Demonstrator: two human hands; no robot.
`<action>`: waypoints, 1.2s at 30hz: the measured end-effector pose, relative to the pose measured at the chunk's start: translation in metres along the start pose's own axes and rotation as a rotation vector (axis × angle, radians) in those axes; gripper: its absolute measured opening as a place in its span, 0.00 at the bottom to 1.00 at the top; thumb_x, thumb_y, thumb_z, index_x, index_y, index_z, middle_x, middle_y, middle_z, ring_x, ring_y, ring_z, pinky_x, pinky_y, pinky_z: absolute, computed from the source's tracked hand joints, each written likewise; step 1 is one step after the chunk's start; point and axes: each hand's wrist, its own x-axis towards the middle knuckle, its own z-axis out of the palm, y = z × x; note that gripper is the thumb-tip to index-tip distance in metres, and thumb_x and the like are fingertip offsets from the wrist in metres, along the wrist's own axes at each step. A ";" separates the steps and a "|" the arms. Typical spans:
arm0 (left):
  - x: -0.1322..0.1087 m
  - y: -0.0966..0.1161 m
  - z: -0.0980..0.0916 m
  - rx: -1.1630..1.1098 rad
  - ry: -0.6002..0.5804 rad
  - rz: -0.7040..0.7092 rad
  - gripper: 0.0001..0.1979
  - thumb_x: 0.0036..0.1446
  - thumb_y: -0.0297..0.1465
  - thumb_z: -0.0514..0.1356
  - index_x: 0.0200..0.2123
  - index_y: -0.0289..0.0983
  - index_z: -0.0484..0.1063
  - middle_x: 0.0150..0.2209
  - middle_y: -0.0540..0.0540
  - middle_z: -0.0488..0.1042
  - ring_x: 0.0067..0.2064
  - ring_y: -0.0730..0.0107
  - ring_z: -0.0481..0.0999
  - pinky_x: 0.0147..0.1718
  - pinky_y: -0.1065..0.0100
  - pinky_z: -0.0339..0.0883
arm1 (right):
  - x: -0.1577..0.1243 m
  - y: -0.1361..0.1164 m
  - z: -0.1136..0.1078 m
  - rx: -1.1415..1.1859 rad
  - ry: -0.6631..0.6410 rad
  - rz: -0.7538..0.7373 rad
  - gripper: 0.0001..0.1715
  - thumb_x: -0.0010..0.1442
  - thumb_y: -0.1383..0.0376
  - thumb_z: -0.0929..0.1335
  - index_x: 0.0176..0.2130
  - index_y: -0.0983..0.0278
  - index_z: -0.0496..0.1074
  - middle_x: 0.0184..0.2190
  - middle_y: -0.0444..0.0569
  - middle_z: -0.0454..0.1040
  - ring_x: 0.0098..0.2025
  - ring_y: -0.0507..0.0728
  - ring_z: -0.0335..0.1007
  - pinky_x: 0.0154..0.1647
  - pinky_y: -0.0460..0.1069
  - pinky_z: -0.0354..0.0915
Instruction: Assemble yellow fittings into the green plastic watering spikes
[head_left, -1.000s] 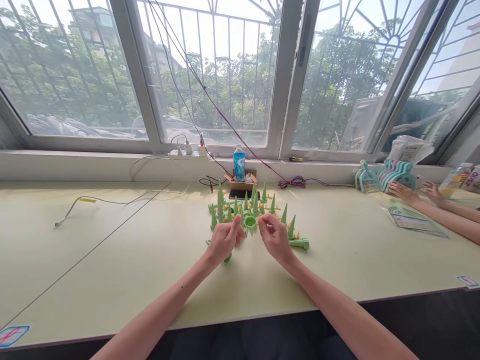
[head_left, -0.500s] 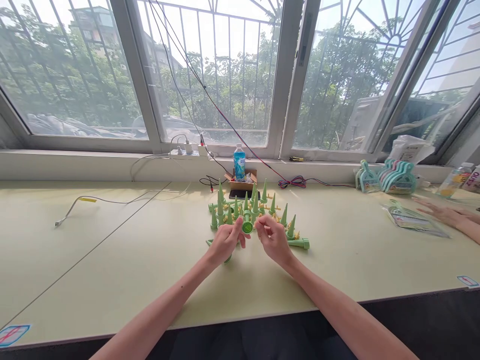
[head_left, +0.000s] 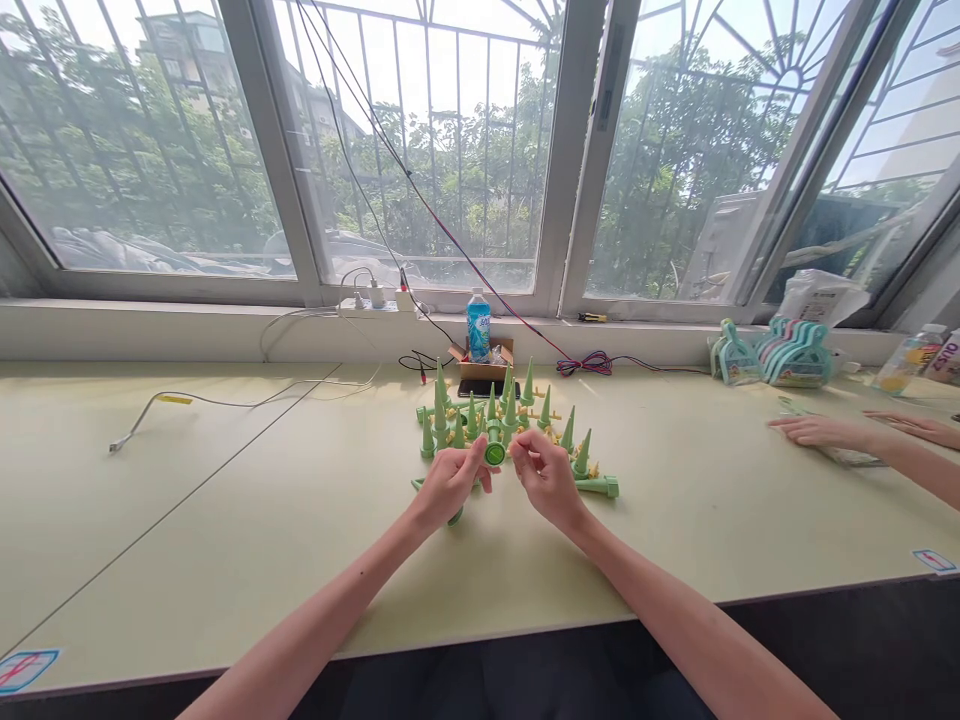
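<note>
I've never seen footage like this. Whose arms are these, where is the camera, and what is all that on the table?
There is no machine here. The camera sits on a person's head, looking forward and down, so the two bare arms coming in from below are that person's own. The left hand pinches a green cone piece, its round open end facing the camera. The right hand is pinched close beside it; whether it holds anything is too small to tell. Behind them on the pale table stands a cluster of green cones. A water bottle stands by the window. The hand at far right is another person's.
</note>
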 end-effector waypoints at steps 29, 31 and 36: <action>0.001 -0.009 -0.002 -0.021 -0.009 0.006 0.32 0.62 0.51 0.50 0.16 0.35 0.69 0.14 0.53 0.55 0.18 0.77 0.53 0.19 0.72 0.52 | -0.001 -0.001 -0.001 0.040 -0.028 -0.040 0.14 0.66 0.59 0.63 0.30 0.62 0.63 0.23 0.42 0.58 0.22 0.49 0.51 0.20 0.45 0.55; 0.001 -0.008 -0.002 -0.016 -0.013 0.024 0.31 0.62 0.50 0.50 0.15 0.35 0.65 0.15 0.53 0.56 0.19 0.77 0.52 0.19 0.72 0.50 | 0.000 -0.001 -0.001 0.038 -0.023 -0.036 0.14 0.66 0.59 0.63 0.30 0.62 0.63 0.23 0.41 0.58 0.22 0.49 0.50 0.20 0.45 0.54; 0.000 -0.002 -0.004 0.033 -0.022 0.088 0.27 0.63 0.47 0.51 0.17 0.35 0.60 0.19 0.52 0.59 0.22 0.76 0.53 0.22 0.71 0.47 | 0.000 0.000 0.000 0.038 -0.014 -0.014 0.14 0.65 0.59 0.63 0.29 0.62 0.62 0.22 0.39 0.55 0.20 0.48 0.48 0.20 0.45 0.52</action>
